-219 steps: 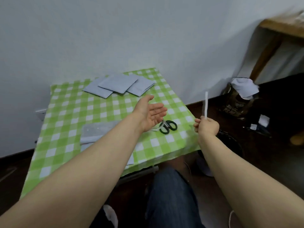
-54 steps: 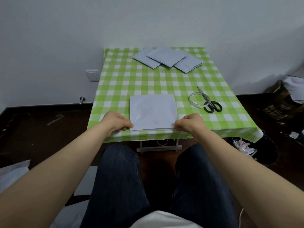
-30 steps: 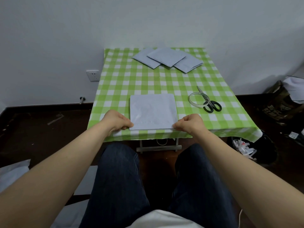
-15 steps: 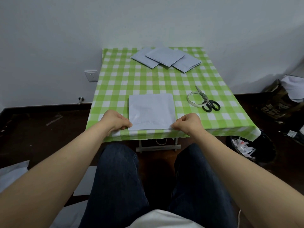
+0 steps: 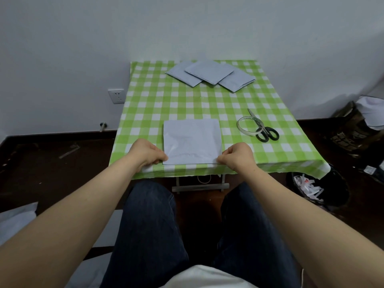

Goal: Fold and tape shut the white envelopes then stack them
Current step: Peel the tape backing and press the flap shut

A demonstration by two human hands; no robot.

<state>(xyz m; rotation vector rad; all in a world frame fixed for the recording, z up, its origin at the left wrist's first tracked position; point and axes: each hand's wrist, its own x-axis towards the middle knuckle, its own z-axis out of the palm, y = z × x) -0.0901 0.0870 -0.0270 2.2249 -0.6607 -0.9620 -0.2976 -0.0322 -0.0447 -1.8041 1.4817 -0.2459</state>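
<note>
Left hand pinches near-left corner of white envelope; right hand pinches near-right corner. Envelope flat on checked table. Scissors lie across tape roll.

Green-and-white checked tablecloth, white envelope, pale grey-blue folded envelopes, black-handled scissors.
</note>
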